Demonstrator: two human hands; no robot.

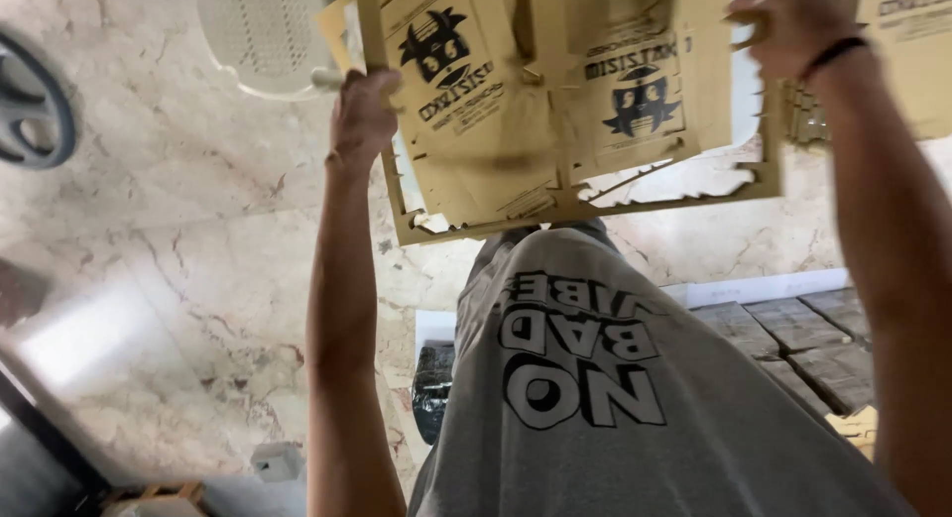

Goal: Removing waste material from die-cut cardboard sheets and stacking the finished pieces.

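— How many sheets were up there?
— One die-cut cardboard sheet (555, 111), carrying two black printed figures, held out flat above the marble floor (169, 239).
— And the hands?
— Two, arms stretched forward. The left hand (362, 115) clenched the sheet's left edge; the right hand (788, 21) gripped its right edge.

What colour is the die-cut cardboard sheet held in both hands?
Mustard yellow with black printed figures, on the cardboard sheet; clearest in the head view.

Tan die-cut cardboard sheet (555, 101) with black printed emblems, grey shirt (615, 398) with black-outlined lettering, veined beige marble floor (169, 229)
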